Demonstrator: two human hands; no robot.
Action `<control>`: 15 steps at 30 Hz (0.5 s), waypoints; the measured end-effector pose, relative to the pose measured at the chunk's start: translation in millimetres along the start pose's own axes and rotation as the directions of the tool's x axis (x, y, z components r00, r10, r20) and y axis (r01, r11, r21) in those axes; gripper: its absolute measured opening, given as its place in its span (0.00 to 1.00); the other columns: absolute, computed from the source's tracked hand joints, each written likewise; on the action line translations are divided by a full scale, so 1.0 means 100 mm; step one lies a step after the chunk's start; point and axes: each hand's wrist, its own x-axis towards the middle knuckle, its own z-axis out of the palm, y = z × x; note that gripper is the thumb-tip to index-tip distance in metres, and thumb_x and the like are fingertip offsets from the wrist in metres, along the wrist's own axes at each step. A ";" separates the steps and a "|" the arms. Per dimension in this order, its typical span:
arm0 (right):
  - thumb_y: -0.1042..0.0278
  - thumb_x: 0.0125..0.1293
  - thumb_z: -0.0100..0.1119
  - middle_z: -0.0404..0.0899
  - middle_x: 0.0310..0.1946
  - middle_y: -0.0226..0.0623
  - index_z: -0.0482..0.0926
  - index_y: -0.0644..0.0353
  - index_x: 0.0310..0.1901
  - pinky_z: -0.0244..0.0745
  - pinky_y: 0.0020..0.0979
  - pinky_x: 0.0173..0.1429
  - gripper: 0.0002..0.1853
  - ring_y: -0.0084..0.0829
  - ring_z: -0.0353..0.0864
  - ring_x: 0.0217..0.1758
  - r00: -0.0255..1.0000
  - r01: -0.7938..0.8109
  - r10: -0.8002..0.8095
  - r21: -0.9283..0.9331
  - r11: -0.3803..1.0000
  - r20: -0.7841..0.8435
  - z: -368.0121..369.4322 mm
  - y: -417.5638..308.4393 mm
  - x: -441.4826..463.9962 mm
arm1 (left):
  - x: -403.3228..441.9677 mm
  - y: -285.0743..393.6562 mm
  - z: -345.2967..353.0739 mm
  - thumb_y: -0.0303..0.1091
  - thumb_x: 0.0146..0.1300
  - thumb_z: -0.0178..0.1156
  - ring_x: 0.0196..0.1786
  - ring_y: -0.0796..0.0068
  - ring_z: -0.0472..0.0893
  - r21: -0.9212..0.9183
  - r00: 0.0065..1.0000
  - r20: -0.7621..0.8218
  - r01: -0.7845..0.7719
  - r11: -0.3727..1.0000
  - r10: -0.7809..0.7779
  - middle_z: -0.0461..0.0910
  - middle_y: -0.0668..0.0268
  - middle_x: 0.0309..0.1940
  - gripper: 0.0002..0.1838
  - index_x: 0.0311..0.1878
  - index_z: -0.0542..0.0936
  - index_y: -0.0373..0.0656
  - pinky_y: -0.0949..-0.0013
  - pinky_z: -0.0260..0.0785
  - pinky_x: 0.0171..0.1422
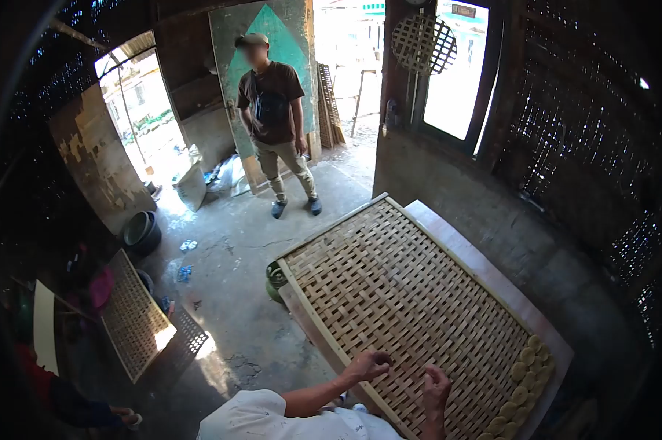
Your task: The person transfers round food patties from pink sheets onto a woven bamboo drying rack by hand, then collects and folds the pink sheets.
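Observation:
A large woven bamboo tray [389,271] in a wooden frame lies on a table in front of me. Over its near left part is my left hand [367,366], fingers curled inward. To its right, my right hand [436,389] is raised above the weave with bent, closed fingers. Whatever either hand may hold is too small or hidden to make out. Flat round pale yellow-brown pieces [520,396] lie in rows along the tray's right end, several of them overlapping.
A person [274,110] stands by the green-painted door [232,44]. A green gas cylinder [273,281] sits beside the table's left edge. Further left are a dark bucket [141,233], a white sack [190,183] and another woven panel [133,315]. Someone's red sleeve [34,378] shows at lower left.

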 end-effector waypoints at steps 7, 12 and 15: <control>0.74 0.51 0.45 0.81 0.26 0.40 0.74 0.63 0.19 0.74 0.34 0.44 0.09 0.33 0.79 0.31 0.848 -0.142 0.101 -0.041 0.989 -0.520 -0.10 0.62 -0.04 | 0.52 -0.55 -0.26 0.39 0.60 0.61 0.37 0.63 0.85 0.269 0.988 0.017 -0.155 0.950 0.157 0.86 0.63 0.33 0.14 0.45 0.84 0.44 0.65 0.76 0.44; 0.66 0.56 0.49 0.78 0.26 0.43 0.73 0.64 0.22 0.71 0.40 0.44 0.12 0.38 0.76 0.32 0.775 -0.136 -0.045 -0.236 0.962 -0.630 0.04 0.19 -0.23 | 0.68 -0.90 -0.24 0.43 0.61 0.62 0.35 0.61 0.84 0.196 0.995 0.027 -0.095 0.976 0.092 0.85 0.62 0.32 0.15 0.44 0.85 0.43 0.64 0.75 0.40; 0.58 0.61 0.53 0.78 0.37 0.45 0.76 0.64 0.30 0.69 0.44 0.49 0.15 0.42 0.75 0.41 0.751 -0.203 -0.204 -0.514 0.833 -0.628 -0.10 0.54 -0.25 | 0.67 -0.91 -0.24 0.46 0.61 0.62 0.33 0.58 0.83 0.285 0.995 -0.020 -0.091 0.954 0.101 0.84 0.59 0.30 0.16 0.40 0.85 0.43 0.62 0.74 0.39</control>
